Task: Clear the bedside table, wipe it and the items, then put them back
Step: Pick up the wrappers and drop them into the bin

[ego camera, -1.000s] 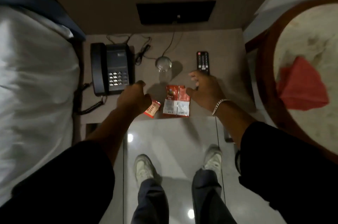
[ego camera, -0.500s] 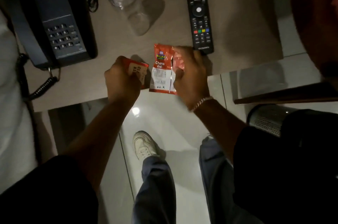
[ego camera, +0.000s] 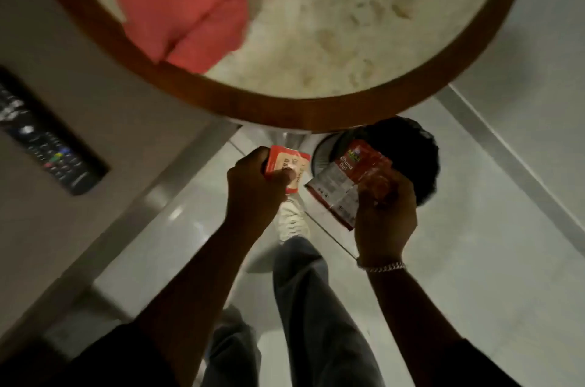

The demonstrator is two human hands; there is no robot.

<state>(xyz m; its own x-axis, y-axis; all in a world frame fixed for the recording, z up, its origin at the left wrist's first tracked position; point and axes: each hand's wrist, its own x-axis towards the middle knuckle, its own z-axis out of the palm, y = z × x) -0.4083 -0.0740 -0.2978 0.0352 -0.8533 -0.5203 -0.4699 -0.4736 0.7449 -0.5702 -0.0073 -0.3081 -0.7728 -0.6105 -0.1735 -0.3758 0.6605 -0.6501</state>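
- Our left hand [ego camera: 253, 187] is curled tight around a small red and white packet [ego camera: 289, 166], thumb pressed across its printed face; the print is too blurred to read.
- Our right hand [ego camera: 384, 215] is closed on a red snack pouch [ego camera: 343, 177], fingers pinching its right edge. The pouch is tilted, with a red top marked "Chana Dal" and a pale lower panel of small print.
- A silver chain bracelet [ego camera: 381, 267] circles the right wrist.
- Both packets are held in the air between the two surfaces, above the pale tiled floor [ego camera: 474, 228], close together but not touching.
- Just beyond the pouch stands a round bin [ego camera: 408, 149] with a dark liner, partly hidden by the right hand and by the rim of the round surface [ego camera: 285, 116] above it.
- That round surface has a brown wooden rim and a pale mottled top. A red cloth [ego camera: 183, 3] lies crumpled on its left part, reaching the rim.
- To the left, well apart from the hands, the bedside surface [ego camera: 95, 102] carries a black remote [ego camera: 47, 143] with coloured buttons, lying flat near its edge.
- Below the hands we see grey trousers [ego camera: 304, 307] and one white shoe [ego camera: 292, 222] on the floor, between our forearms.
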